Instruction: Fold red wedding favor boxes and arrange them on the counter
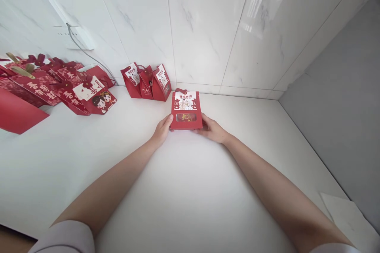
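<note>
A small red gift box [186,110] with a white picture label and a clear window stands on the white counter [190,189] near the back wall. My left hand [162,130] grips its lower left side, thumb against the box edge. My right hand [212,129] holds the lower right side, fingers curled behind it. Both forearms reach in from the bottom of the view.
Three similar red boxes [146,82] stand together against the wall to the left. A heap of flat red boxes and bags [56,86] lies at the far left. A cable [89,53] hangs from a wall socket. A white sheet [350,217] lies at the right front.
</note>
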{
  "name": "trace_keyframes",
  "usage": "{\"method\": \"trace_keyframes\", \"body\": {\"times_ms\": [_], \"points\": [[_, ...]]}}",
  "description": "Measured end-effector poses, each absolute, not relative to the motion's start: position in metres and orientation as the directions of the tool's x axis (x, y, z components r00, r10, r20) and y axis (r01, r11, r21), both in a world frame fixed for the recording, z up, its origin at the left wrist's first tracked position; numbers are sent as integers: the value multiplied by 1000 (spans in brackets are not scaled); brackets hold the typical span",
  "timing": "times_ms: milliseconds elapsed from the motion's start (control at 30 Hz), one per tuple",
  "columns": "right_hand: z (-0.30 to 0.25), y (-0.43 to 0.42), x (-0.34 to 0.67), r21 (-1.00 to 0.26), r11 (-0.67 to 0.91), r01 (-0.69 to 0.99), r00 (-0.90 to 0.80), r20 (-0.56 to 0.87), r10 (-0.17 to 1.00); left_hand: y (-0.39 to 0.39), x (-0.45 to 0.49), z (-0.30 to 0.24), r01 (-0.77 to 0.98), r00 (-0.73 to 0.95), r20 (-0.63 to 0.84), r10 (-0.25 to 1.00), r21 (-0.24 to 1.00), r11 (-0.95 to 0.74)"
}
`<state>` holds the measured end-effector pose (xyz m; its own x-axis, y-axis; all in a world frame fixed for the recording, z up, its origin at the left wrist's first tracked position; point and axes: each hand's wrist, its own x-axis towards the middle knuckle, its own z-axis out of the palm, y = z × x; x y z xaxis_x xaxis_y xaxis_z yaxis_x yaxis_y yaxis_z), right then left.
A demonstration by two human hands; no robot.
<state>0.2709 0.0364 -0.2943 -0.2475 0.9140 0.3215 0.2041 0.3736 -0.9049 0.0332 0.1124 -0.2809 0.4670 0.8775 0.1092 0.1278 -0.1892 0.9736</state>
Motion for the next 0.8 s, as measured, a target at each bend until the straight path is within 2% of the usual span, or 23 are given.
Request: {"method": "trace_keyframes", "body": {"times_ms": [233, 433, 800], "points": [[-288, 34, 270, -895, 332, 296, -223, 273, 936, 107, 33, -276, 47, 629, 186, 755, 960, -275], [-286, 35, 271, -870, 239, 432, -156, 188, 970, 105, 34, -275, 171, 581, 107, 807, 953, -249], [-286, 35, 272, -866, 251, 433, -167, 196, 966, 105, 34, -275, 154, 577, 114, 808, 957, -245]]}}
